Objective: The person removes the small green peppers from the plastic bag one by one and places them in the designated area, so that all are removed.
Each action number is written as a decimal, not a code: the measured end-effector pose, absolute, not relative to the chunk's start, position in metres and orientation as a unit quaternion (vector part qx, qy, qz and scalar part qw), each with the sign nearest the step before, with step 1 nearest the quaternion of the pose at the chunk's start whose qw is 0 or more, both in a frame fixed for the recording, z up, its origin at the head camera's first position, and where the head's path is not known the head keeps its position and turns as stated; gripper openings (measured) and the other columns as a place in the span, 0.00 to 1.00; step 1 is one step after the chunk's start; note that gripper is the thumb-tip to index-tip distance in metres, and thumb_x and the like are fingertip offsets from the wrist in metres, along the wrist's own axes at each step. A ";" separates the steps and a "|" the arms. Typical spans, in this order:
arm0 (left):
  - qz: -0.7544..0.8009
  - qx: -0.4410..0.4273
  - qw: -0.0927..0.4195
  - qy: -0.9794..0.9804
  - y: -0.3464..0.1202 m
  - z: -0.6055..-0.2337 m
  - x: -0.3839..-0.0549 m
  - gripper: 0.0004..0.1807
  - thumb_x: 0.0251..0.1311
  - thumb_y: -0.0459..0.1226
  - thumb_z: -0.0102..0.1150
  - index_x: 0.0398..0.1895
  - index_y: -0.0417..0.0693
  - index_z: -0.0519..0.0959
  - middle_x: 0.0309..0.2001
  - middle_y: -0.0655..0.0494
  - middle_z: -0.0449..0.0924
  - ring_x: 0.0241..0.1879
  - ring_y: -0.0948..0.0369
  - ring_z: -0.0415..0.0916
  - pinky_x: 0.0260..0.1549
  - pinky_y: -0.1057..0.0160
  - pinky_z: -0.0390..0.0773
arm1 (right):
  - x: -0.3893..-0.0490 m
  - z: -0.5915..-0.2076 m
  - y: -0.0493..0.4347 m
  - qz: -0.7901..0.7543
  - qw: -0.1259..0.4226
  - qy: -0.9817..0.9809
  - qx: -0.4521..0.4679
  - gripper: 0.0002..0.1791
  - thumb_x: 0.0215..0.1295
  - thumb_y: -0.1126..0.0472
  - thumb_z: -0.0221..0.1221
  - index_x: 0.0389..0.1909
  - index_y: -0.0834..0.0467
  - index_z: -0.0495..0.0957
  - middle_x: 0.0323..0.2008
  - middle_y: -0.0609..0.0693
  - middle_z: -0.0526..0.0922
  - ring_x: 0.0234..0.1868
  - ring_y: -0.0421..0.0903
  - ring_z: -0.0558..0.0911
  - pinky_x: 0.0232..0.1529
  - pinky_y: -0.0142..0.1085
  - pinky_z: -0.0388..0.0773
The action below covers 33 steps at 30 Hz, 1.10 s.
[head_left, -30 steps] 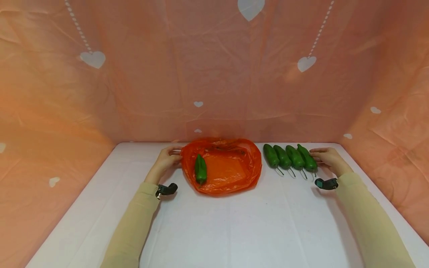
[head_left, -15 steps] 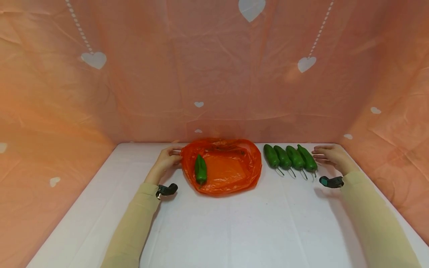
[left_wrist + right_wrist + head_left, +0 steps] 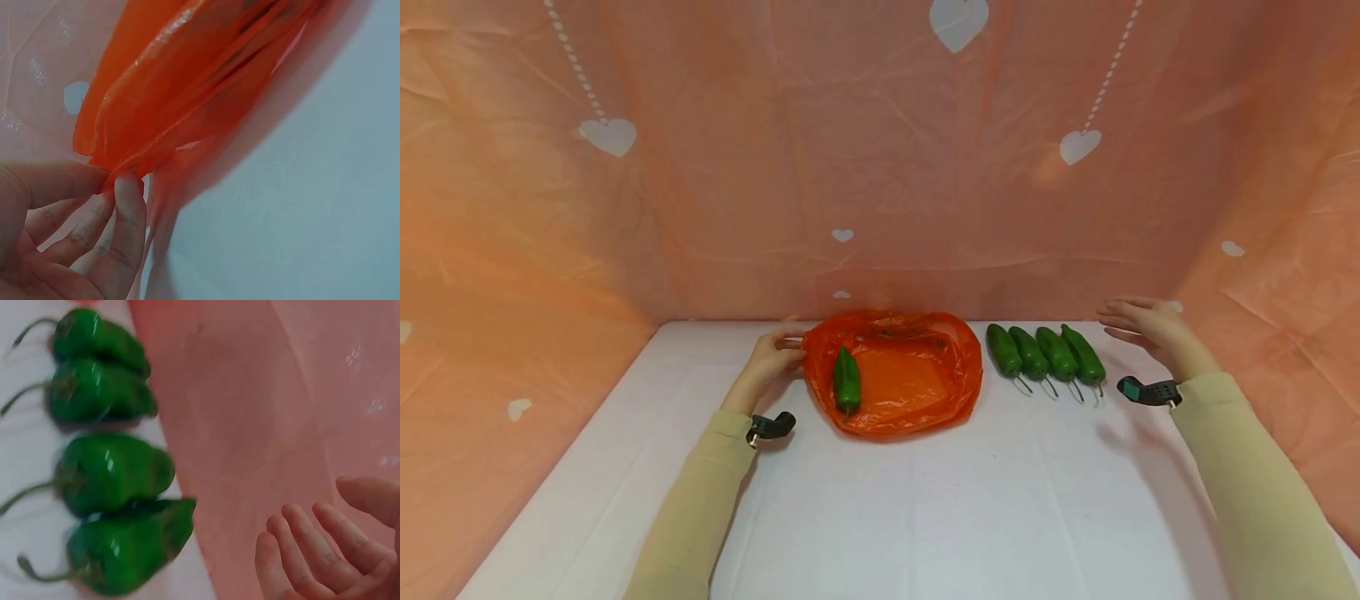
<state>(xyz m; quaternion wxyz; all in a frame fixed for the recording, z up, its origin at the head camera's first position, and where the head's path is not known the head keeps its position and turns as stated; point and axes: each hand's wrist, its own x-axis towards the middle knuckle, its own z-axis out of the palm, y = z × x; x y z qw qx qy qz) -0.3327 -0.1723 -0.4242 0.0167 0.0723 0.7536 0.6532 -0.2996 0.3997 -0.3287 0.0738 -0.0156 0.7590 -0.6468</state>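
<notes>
An orange plastic bag (image 3: 917, 423) lies spread on the table with its mouth wide. Inside it, at the left, rests one green pepper (image 3: 847, 382). My left hand (image 3: 767, 358) pinches the bag's left rim between thumb and fingertip; the left wrist view shows the gathered plastic (image 3: 156, 119) at the fingertips. To the right of the bag, several green peppers lie side by side in a row, stems toward me. My right hand (image 3: 1157, 329) hovers just right of the rightmost pepper (image 3: 1082, 354), apart from it, fingers loosely extended and holding nothing.
A white cloth covers the table (image 3: 910, 517). Behind it and along both sides hangs an orange curtain (image 3: 880, 167) with white hearts. A dark wrist device (image 3: 1150, 392) is on my right wrist, another on my left.
My right hand has come away from the rightmost pepper, rising and shifting right. The left hand keeps its hold on the bag, and the peppers lie as before.
</notes>
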 end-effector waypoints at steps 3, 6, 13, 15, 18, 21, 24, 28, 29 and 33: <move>0.652 0.066 0.021 0.755 -0.172 -0.423 -0.332 0.24 0.61 0.22 0.49 0.62 0.26 0.65 0.54 0.27 0.69 0.32 0.62 0.79 0.32 0.61 0.83 | -0.299 -0.321 0.391 -0.652 0.079 0.753 -0.039 0.41 0.73 0.55 0.49 0.72 0.71 0.37 0.37 0.31 0.80 0.41 0.32 0.80 0.44 0.28 0.79; 0.644 0.059 0.028 0.763 -0.172 -0.422 -0.331 0.24 0.62 0.23 0.49 0.63 0.28 0.65 0.56 0.28 0.68 0.34 0.60 0.79 0.34 0.59 0.83 | -0.299 -0.314 0.382 -0.659 0.082 0.745 -0.054 0.40 0.73 0.57 0.49 0.72 0.72 0.38 0.38 0.33 0.80 0.42 0.33 0.81 0.46 0.29 0.79; 0.640 0.060 0.026 0.766 -0.173 -0.423 -0.331 0.24 0.63 0.23 0.49 0.63 0.27 0.64 0.57 0.28 0.67 0.36 0.60 0.78 0.36 0.58 0.83 | -0.301 -0.306 0.361 -0.670 0.084 0.733 -0.086 0.37 0.73 0.59 0.48 0.71 0.74 0.41 0.40 0.36 0.81 0.43 0.35 0.81 0.46 0.30 0.79; 0.644 0.063 0.023 0.762 -0.173 -0.424 -0.331 0.25 0.62 0.23 0.49 0.63 0.26 0.64 0.57 0.27 0.67 0.36 0.60 0.79 0.36 0.58 0.83 | -0.302 -0.305 0.356 -0.665 0.082 0.736 -0.094 0.37 0.73 0.58 0.48 0.70 0.75 0.42 0.40 0.37 0.80 0.44 0.35 0.81 0.48 0.32 0.78; 0.649 0.076 0.016 0.757 -0.173 -0.424 -0.330 0.25 0.60 0.24 0.51 0.62 0.27 0.65 0.55 0.27 0.69 0.36 0.58 0.79 0.35 0.59 0.83 | -0.302 -0.305 0.348 -0.652 0.077 0.747 -0.105 0.36 0.73 0.57 0.48 0.70 0.75 0.44 0.41 0.36 0.80 0.44 0.35 0.81 0.51 0.33 0.76; 0.656 0.096 0.007 0.748 -0.174 -0.424 -0.328 0.24 0.57 0.25 0.54 0.59 0.28 0.69 0.51 0.30 0.72 0.36 0.56 0.80 0.33 0.60 0.83 | -0.302 -0.304 0.341 -0.636 0.075 0.759 -0.119 0.36 0.74 0.57 0.47 0.70 0.75 0.45 0.42 0.35 0.79 0.45 0.34 0.80 0.52 0.33 0.76; 0.659 0.101 0.006 0.745 -0.175 -0.423 -0.327 0.23 0.57 0.26 0.55 0.58 0.29 0.70 0.50 0.31 0.73 0.36 0.55 0.80 0.33 0.59 0.83 | -0.304 -0.304 0.335 -0.628 0.075 0.763 -0.131 0.35 0.74 0.56 0.47 0.69 0.75 0.47 0.43 0.35 0.79 0.46 0.35 0.80 0.53 0.33 0.76; 0.649 0.070 0.017 0.757 -0.173 -0.423 -0.328 0.24 0.60 0.25 0.52 0.61 0.29 0.67 0.54 0.30 0.70 0.37 0.57 0.79 0.36 0.59 0.83 | -0.306 -0.305 0.327 -0.621 0.076 0.767 -0.143 0.34 0.74 0.56 0.47 0.69 0.75 0.49 0.45 0.36 0.79 0.49 0.37 0.79 0.53 0.32 0.75; 0.647 0.065 0.021 0.759 -0.173 -0.423 -0.329 0.24 0.60 0.25 0.51 0.62 0.29 0.66 0.55 0.29 0.69 0.36 0.58 0.79 0.36 0.60 0.83 | -0.307 -0.305 0.324 -0.618 0.077 0.768 -0.147 0.34 0.74 0.56 0.47 0.69 0.75 0.50 0.45 0.37 0.78 0.49 0.37 0.79 0.53 0.32 0.75; 0.645 0.056 0.028 0.762 -0.172 -0.423 -0.331 0.25 0.62 0.24 0.50 0.64 0.28 0.64 0.57 0.28 0.67 0.35 0.61 0.79 0.37 0.59 0.83 | -0.309 -0.305 0.314 -0.626 0.086 0.761 -0.147 0.34 0.74 0.56 0.47 0.69 0.74 0.49 0.48 0.41 0.77 0.51 0.40 0.78 0.58 0.38 0.72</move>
